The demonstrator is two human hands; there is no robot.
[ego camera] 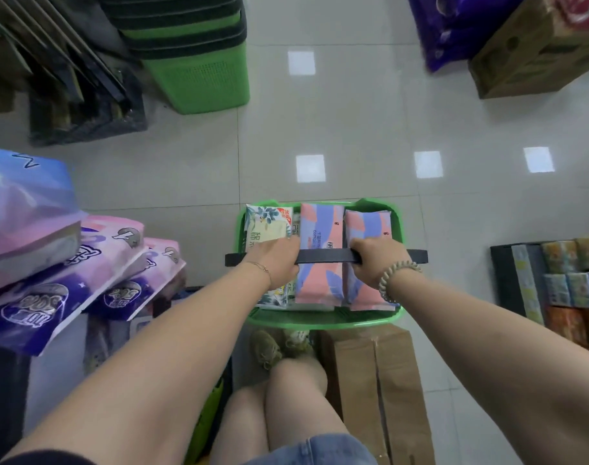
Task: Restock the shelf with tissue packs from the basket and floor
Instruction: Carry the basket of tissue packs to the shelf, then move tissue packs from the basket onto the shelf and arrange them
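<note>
A green basket (319, 318) hangs in front of me above the floor, held by its dark handle (323, 256). My left hand (275, 263) grips the handle's left part and my right hand (376, 260) grips its right part. Inside lie two pink-and-blue tissue packs (319, 229) side by side, with a white pack with leaf print (266, 226) at their left. Large purple and pink tissue packs (68, 263) are stacked at my left. Small colourful tissue packs (568, 280) fill a low shelf at the right edge.
A stack of green baskets (199, 72) stands at the back left beside dark flattened boxes. A cardboard box (534, 58) and purple packs (460, 31) sit at the back right. A brown carton (376, 380) lies by my feet. Glossy tiled floor spreads ahead.
</note>
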